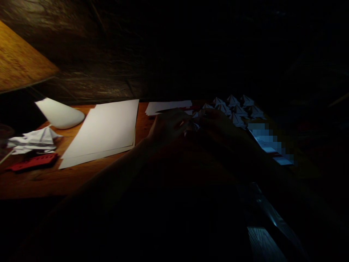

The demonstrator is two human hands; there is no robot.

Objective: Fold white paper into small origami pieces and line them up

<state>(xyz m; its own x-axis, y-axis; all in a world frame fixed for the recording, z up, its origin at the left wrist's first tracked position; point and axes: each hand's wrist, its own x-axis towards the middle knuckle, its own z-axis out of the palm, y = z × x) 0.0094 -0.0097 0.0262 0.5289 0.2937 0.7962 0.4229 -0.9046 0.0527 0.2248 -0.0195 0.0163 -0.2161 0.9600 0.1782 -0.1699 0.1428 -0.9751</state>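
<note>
Both my hands meet over the middle of the dim wooden table around a small folded paper figure. My left hand has its fingers closed on the figure's left side. From the right, my right hand closes on the same paper; its fingers are mostly lost in shadow. Just beyond, several similar folded paper figures stand in rows at the back right. Behind my left hand lies a small stack of white paper pieces, with a dark pointed thing, perhaps a blade, across it.
Large white sheets lie left of my hands. A white lamp base stands under a yellow shade. Crumpled-looking folded paper and a red object lie at the far left. A lit screen is at right.
</note>
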